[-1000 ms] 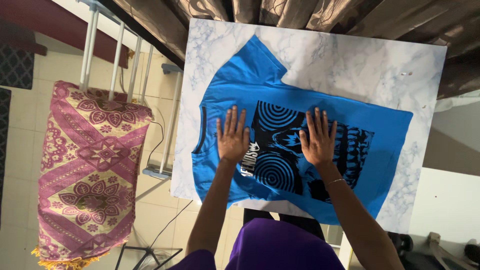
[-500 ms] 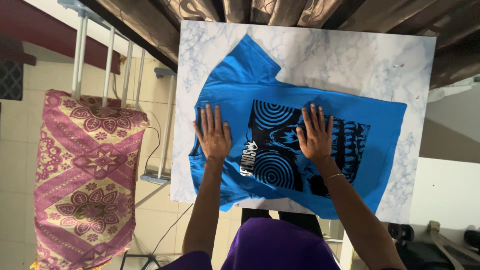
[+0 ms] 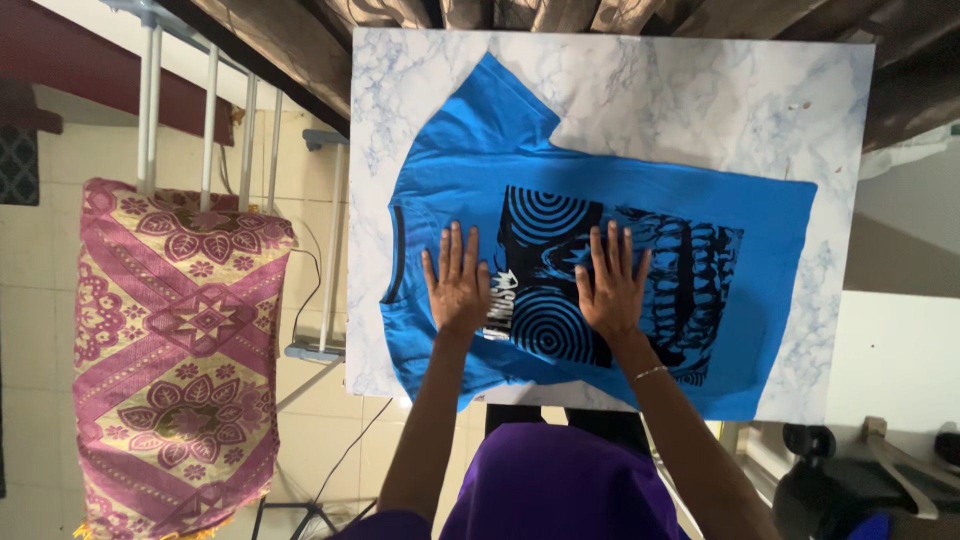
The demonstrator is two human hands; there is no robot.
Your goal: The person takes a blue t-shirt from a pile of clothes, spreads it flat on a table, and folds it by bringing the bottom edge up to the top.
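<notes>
A blue T-shirt (image 3: 770, 260) with a black spiral-and-skull print lies spread flat on a white marbled table (image 3: 700, 100), collar to the left, one sleeve toward the far side. My left hand (image 3: 457, 283) rests palm down on the shirt's chest near the collar, fingers apart. Flat on the black print, a little to its right, is my right hand (image 3: 611, 283), fingers also spread, a thin bracelet on the wrist. Neither hand grips the cloth.
A white drying rack (image 3: 240, 130) stands left of the table, with a pink and cream patterned cloth (image 3: 170, 350) draped over it. Brown curtains (image 3: 300, 40) hang beyond the table's far edge. A cable runs over the tiled floor (image 3: 330, 440).
My left hand slid left toward the collar and has come back right. My right hand shifted slightly left and nearer to me across the print.
</notes>
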